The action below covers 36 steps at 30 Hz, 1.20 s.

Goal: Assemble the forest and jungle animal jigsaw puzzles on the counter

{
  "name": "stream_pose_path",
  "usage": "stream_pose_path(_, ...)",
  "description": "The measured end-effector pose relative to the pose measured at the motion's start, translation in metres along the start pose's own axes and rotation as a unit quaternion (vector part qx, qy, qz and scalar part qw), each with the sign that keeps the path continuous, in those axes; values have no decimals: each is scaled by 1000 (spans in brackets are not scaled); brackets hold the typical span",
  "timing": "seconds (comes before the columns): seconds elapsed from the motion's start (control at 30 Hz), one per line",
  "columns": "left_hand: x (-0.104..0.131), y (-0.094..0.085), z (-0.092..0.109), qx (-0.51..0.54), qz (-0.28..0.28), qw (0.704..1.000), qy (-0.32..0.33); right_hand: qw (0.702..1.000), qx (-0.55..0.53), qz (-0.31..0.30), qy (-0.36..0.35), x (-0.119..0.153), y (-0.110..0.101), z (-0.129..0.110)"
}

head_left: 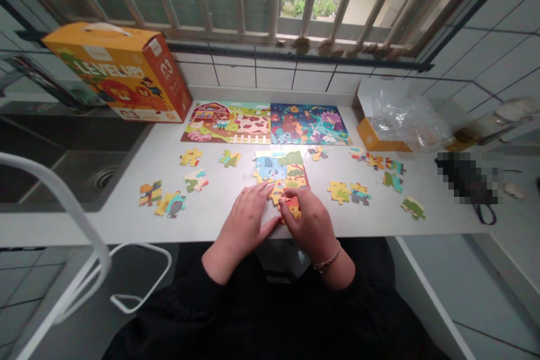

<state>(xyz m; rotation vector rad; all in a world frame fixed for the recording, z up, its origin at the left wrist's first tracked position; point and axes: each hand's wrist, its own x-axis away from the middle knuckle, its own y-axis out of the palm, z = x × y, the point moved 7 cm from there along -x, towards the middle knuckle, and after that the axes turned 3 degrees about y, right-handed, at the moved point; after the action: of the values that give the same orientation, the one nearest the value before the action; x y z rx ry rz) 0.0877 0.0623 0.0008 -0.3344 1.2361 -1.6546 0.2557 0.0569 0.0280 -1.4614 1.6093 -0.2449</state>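
Note:
A partly joined jigsaw puzzle [272, 168] with a blue elephant lies on the white counter in front of me. My left hand [250, 209] rests beside its lower left edge, fingers stretched out and fingertips touching the pieces, thumb apart. At the lower right of the puzzle, my right hand [307, 211] has thumb and fingers closed on a red and yellow puzzle piece [292, 202], partly hidden under the fingers. Loose puzzle pieces lie on both sides, among them a yellow one [191, 157] on the left and a joined yellow pair [338, 192] on the right.
Behind the puzzle lie a finished farm puzzle [253, 124] and a dark blue sea puzzle [310, 124]. An orange box [122, 76] stands by the sink [63, 180]. At right are an open box [375, 138] with clear plastic and a blurred dark object [466, 178].

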Motion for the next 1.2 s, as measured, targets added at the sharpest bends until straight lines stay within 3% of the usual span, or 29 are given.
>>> stream_pose_path(0.13, -4, 3, -2, -5, -2, 1000, -4, 998, 48, 23, 27, 3, -26, 23)
stream_pose_path(0.27, -16, 7, -6, -6, -6, 1000, -16, 996, 81, 22, 28, 14, -26, 38)
stream_pose_path(0.43, -27, 7, -6, 6, -16, 1000, -12, 995, 99, -15, 3, 18, -13, 34)
stream_pose_path(0.6, -19, -2, -9, 27, -10, 999, 12, 993, 103, -58, -8, 13, -10, 29)
stream_pose_path(0.9, -8, -32, -40, 16, 8, 1000, 7, 994, 92, -59, -2, 12, -11, 30)
stream_pose_path(1.2, -10, -26, -38, -10, -20, 1000, 15, 994, 87, -60, 2, 12, -11, 31)
